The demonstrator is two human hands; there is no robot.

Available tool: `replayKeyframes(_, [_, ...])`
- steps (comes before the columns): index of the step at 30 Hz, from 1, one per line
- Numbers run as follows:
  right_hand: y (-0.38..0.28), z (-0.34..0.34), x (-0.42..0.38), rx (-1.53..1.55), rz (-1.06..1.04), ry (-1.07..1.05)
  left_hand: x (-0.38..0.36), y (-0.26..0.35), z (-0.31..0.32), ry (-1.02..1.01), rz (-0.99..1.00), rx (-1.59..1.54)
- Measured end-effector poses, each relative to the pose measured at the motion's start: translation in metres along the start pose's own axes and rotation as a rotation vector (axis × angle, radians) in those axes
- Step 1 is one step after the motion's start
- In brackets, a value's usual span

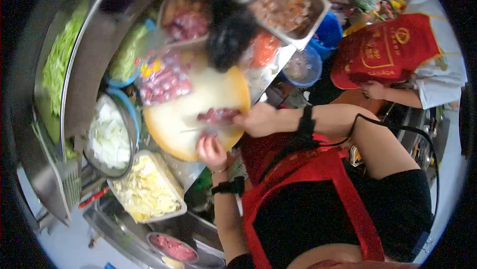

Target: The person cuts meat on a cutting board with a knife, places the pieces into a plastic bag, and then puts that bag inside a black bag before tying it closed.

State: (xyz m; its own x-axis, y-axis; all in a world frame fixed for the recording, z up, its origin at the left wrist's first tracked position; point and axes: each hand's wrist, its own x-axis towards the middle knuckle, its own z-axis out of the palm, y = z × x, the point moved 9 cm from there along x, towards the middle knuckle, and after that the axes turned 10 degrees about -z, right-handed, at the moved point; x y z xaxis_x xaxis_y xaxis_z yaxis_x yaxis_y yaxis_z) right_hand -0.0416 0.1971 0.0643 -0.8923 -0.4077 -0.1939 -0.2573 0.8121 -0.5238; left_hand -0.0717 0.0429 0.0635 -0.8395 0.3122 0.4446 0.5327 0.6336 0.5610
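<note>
A round, pale cutting board [171, 127] with a yellow edge lies in front of me. My right hand [261, 120] is closed around the handle end of a knife [198, 130], its thin blade blurred and reaching left over the board. Just beyond the blade is a dark red piece of meat [218, 115]. On the near side, my left hand [212, 150] has its fingers curled at the board's edge, closed on a small dark red bit of meat [209, 134] close to the blade. A clear bag of meat pieces [166, 82] rests on the board's far left.
Left of the board stand a bowl of white slices [107, 137] and a tub of pale yellow pieces [149, 189]. Beyond are a metal tray of meat chunks [283, 13] and a blurred black shape [231, 38]. A co-worker in a red apron [392, 50] is at right.
</note>
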Motion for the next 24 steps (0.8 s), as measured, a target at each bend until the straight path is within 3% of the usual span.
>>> replayKeyframes(3, [0.009, 0.018, 0.002, 0.016, 0.059, -0.109, -0.002, -0.007, 0.007, -0.067, 0.038, -0.029])
replayKeyframes(8, [0.006, -0.005, -0.005, -0.024, -0.034, 0.079, -0.008, -0.012, 0.009, -0.039, 0.035, -0.018])
replayKeyframes(11, [0.001, -0.012, -0.007, -0.025, -0.053, 0.060, -0.006, -0.008, 0.006, 0.027, 0.041, 0.058])
replayKeyframes(20, [-0.012, 0.003, 0.009, -0.101, -0.064, -0.193, -0.004, -0.005, 0.006, 0.032, 0.027, 0.115])
replayKeyframes(24, [-0.024, 0.021, 0.056, -0.083, -0.091, -0.042, -0.006, -0.009, 0.008, 0.012, 0.006, 0.134])
